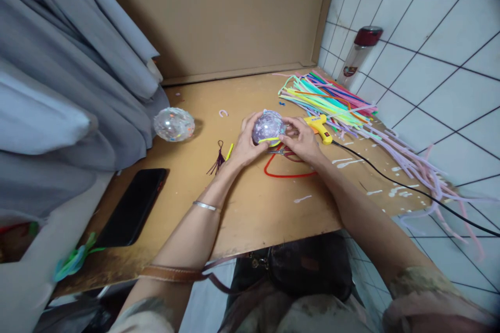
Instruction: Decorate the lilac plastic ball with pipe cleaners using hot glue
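Observation:
My left hand (249, 141) is closed round the left side of a clear ball (269, 125) with a purple and white inside. Along the ball's lower front runs a bright yellow strip (270, 141), which looks like pipe cleaner. On the other side my right hand (301, 139) grips the ball, its thumb near the strip's right end. Just below lie scissors (289, 155), partly hidden by the hands, and a bent red pipe cleaner (289, 176). A yellow glue gun (321, 128) rests beside my right hand, its nozzle out of sight.
Many coloured pipe cleaners (332, 99) are heaped at the back right, near a red-lidded bottle (357, 54). Another clear ball (174, 124) sits left by a grey curtain (70, 62). A phone (133, 207), dark tassel (219, 158) and black cord (385, 181) lie on the table (250, 208).

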{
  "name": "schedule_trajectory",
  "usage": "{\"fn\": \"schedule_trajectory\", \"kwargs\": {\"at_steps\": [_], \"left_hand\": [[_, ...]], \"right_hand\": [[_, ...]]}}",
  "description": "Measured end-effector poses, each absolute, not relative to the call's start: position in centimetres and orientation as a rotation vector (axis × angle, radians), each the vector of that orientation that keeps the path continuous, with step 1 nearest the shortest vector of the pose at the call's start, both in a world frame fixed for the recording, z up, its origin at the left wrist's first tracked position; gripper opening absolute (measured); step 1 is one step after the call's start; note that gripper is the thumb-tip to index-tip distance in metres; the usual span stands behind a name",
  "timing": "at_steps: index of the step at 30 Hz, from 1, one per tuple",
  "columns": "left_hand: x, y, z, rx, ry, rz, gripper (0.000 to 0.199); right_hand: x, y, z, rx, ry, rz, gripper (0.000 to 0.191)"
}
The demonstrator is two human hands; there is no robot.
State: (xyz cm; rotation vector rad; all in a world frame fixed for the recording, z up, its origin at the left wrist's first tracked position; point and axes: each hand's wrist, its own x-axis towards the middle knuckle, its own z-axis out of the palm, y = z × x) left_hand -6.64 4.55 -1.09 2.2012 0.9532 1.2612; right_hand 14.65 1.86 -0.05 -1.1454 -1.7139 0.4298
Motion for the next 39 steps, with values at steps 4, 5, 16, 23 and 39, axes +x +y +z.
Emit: {"fn": "schedule_trajectory", "kwargs": {"at_steps": [4,5,16,23,39], "left_hand": [[-6.6,4.4,-0.9,2.193,0.953,1.254,0.078],[-6.6,4.4,-0.9,2.191,0.952,1.251,0.077],[-6.6,4.1,-0.4,2.065,0.923,1.281,0.072],[-6.8,4.5,-0.7,2.005,0.925,1.276,0.075],[-8.0,6.2,-1.4,1.775,0.691,1.141,0.083]], "right_hand": [[14.7,1.8,0.1,-1.142,-1.718,0.426,0.047],[14.7,1.8,0.1,-1.141,-1.722,0.424,0.047],[14.7,2.0,-0.1,-1.095,-1.659,0.54,0.046],[14.5,2.2,-0.4,-1.104,-1.615,0.589,0.023],[14.4,2.0,-0.4,-1.111,-1.664,0.448,0.031]]}}
